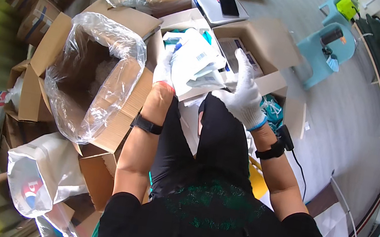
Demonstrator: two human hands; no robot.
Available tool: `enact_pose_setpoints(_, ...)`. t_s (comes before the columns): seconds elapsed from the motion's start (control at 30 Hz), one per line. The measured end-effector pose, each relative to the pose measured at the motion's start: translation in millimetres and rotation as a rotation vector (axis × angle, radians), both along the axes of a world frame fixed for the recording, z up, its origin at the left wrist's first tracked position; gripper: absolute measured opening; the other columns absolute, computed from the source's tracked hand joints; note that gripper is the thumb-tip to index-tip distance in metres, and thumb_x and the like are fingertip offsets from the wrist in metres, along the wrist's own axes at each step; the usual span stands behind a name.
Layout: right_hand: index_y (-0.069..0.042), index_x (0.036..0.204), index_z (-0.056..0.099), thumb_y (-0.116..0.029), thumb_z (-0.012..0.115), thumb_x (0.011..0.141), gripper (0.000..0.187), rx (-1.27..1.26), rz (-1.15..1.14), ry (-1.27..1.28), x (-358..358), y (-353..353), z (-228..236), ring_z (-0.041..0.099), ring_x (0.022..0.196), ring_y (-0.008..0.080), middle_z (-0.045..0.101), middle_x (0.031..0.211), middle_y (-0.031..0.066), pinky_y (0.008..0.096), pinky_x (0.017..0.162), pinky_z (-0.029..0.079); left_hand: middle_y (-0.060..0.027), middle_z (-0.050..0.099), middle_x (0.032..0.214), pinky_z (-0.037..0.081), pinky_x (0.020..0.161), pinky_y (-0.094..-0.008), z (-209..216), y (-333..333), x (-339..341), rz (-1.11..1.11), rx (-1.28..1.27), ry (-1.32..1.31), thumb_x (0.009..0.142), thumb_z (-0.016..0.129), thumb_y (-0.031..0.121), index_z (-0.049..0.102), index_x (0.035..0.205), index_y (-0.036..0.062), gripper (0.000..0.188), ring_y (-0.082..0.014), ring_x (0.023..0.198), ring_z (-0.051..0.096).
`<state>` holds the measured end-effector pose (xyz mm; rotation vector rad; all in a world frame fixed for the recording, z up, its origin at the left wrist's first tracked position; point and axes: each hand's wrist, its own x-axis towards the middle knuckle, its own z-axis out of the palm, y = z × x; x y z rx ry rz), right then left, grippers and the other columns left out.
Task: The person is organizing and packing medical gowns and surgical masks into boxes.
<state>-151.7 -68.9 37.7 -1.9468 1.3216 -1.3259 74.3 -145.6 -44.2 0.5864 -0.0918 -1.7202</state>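
My left hand (163,69), in a white knit glove, grips a bunch of white plastic packets (196,61). One packet carries a printed barcode label, and the bunch hides most of my fingers. The packets are above a cardboard box (189,16) holding teal items. My right hand (245,95), gloved in white with a blue cuff edge, is open with thumb and fingers spread. It is just right of the packets, with nothing in it. Beyond it, a second cardboard box (279,45) contains flat printed packs (241,56).
At left stands a large cardboard box lined with clear plastic (120,81). A white sack (45,174) lies below it. A phone (228,4) rests on a white box lid at the top. Teal bundles (271,111) fill a box by my right wrist. Light-blue chairs (326,51) stand at upper right.
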Motion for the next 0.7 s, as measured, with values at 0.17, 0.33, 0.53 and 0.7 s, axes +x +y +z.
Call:
enact_pose_setpoints(0.17, -0.009, 0.123, 0.066, -0.014, 0.076, 0.075, 0.049, -0.312, 0.176, 0.347, 0.1, -49.5, 4.8, 0.068, 0.093, 0.0311, 0.065, 0.118, 0.0122, 0.0387, 0.083, 0.056, -0.0182, 0.058, 0.137, 0.047, 0.105, -0.0482, -20.3, -13.1, -3.4, -0.068, 0.159, 0.05, 0.103, 0.046, 0.031, 0.047, 0.141, 0.0004, 0.049, -0.035, 0.122, 0.058)
enact_pose_setpoints(0.33, -0.011, 0.098, 0.073, -0.013, 0.068, 0.076, 0.023, -0.43, 0.276, 0.658, 13.1, -82.0, 8.8, 0.065, 0.087, 0.0265, 0.067, 0.095, 0.009, 0.0372, 0.074, 0.054, -0.0186, 0.055, 0.141, 0.046, 0.106, -0.0505, -35.5, -20.1, 6.3, -0.019, 0.257, -0.006, 0.103, 0.044, 0.034, 0.046, 0.142, 0.0, 0.051, -0.0364, 0.125, 0.056)
enact_pose_setpoints(0.53, -0.007, 0.098, 0.064, -0.015, 0.063, 0.085, 0.014, -0.154, -0.087, 0.607, -16.9, -151.7, -58.3, 0.065, 0.075, 0.0226, 0.065, 0.086, 0.011, 0.036, 0.065, 0.053, 0.0063, 0.032, 0.054, 0.019, 0.035, -0.0233, -26.5, -3.6, 8.5, 0.107, 0.424, -0.245, 0.098, 0.045, 0.063, 0.037, 0.066, 0.021, 0.053, -0.0088, 0.04, 0.03)
enact_pose_setpoints(0.7, -0.007, 0.093, 0.062, -0.019, 0.064, 0.084, 0.015, -0.622, -0.117, 0.835, 6.7, -163.5, -28.3, 0.064, 0.067, 0.023, 0.063, 0.077, 0.0075, 0.0358, 0.059, 0.051, 0.0047, 0.035, 0.055, 0.02, 0.037, -0.0271, -50.3, 23.9, 29.0, 0.217, 0.474, -0.371, 0.101, 0.045, 0.053, 0.04, 0.07, 0.0192, 0.046, -0.01, 0.039, 0.03)
